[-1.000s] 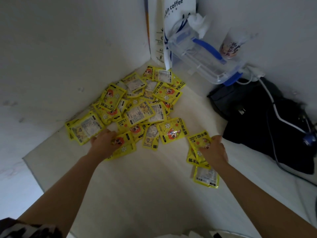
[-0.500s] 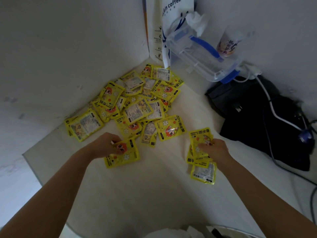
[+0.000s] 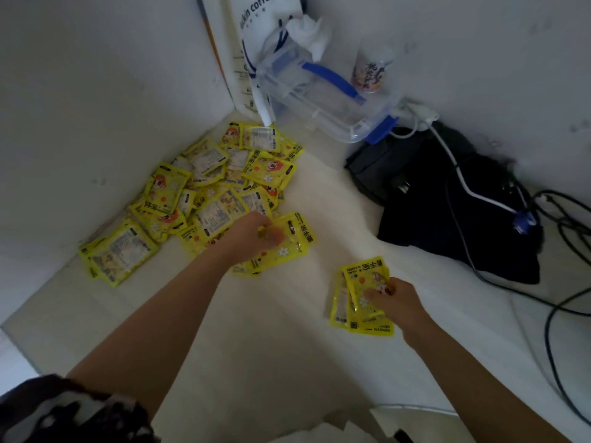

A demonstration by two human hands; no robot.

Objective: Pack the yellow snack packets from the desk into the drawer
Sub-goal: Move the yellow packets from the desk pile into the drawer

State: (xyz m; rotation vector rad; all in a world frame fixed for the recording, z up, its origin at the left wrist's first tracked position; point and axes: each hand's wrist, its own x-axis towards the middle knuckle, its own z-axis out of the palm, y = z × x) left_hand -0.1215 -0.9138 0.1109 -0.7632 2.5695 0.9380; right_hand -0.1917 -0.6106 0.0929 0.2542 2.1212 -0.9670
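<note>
My left hand [image 3: 256, 238] is gripping a yellow packet [image 3: 287, 247] mid-frame; my right hand [image 3: 396, 302] is pinching a small stack [image 3: 361, 298]. A black bag [image 3: 447, 212] and cables [image 3: 563, 225] are crowding the table [image 3: 271, 346] at right.

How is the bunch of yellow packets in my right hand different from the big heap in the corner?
The bunch is a few packets fanned together in the right hand, which pinches them; the heap is many packets scattered loosely. The bunch sits apart, toward the desk's middle; the heap lies against the walls, with the left hand at its near edge. Both are the same yellow packets.
</note>
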